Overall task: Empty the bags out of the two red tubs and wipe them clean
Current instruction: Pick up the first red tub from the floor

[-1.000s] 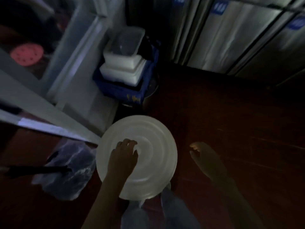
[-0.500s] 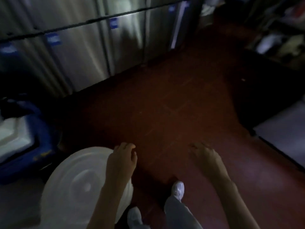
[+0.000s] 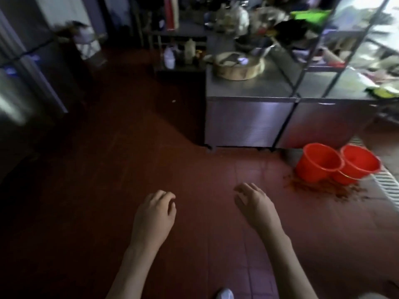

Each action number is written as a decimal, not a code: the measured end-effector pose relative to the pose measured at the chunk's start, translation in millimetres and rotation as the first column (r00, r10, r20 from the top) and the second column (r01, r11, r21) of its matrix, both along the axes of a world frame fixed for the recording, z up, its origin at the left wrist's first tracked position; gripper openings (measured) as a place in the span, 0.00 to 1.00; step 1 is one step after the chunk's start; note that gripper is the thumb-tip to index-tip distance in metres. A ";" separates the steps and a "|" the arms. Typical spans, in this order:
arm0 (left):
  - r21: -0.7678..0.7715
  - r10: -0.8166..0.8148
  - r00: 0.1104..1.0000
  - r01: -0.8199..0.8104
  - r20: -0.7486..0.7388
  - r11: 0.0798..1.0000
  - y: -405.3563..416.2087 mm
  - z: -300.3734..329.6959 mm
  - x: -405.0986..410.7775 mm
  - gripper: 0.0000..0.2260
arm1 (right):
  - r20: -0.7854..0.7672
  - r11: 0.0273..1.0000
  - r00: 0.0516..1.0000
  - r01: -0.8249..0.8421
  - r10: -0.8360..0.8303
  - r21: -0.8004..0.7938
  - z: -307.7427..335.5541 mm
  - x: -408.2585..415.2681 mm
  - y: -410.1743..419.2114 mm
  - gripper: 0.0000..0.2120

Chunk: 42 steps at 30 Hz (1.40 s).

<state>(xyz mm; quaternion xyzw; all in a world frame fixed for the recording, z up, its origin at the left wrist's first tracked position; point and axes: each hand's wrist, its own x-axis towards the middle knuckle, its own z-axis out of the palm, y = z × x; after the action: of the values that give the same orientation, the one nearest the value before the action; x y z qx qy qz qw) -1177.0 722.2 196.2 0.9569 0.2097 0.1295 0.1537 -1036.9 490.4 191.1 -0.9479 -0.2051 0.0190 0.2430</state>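
1. Dark red floor tiles [image 3: 194, 160] fill most of the frame, dim at the left and brighter toward the lower right.
2. We see a steel counter [image 3: 248, 89] in the upper right, with a round shallow basket [image 3: 237, 69] on top and cluttered wire shelving [image 3: 336, 48] behind it.
3. Our two red tubs [image 3: 336, 164] stand on the floor at the right of the frame, just in front of the counter's base, touching each other; the left tub [image 3: 317, 165] overlaps the right tub [image 3: 359, 166].
4. Brownish scattered debris [image 3: 323, 188] lies on the tiles around the foot of the tubs.
5. Our left hand [image 3: 154, 214] hovers at lower centre, fingers loosely curled and empty, its grip on nothing.
6. Our right hand [image 3: 254, 205] hovers just right of centre, fingers apart and relaxed, also empty.
7. Both tubs lie up and to the right of our hands, well apart from them, nearer the right hand.
8. Half a second ago the view showed a white round lid under the left hand and steel cabinet doors ahead; now the lid is out of view, and the counter and tubs have come into view.
9. Blur hides whether the tubs hold anything.
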 end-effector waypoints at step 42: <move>0.032 -0.880 0.470 0.883 -0.070 0.469 -751.0 -61.5 791.5 0.10 | -0.033 0.389 0.388 0.919 -0.921 -0.056 -53.8 498.7 -719.2 0.05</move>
<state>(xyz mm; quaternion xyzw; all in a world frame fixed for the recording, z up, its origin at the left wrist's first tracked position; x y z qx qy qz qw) -385.5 -28.7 134.7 0.9354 -0.3132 0.0176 0.1634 -538.2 -228.8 137.3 -0.9057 0.3600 -0.0878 0.2056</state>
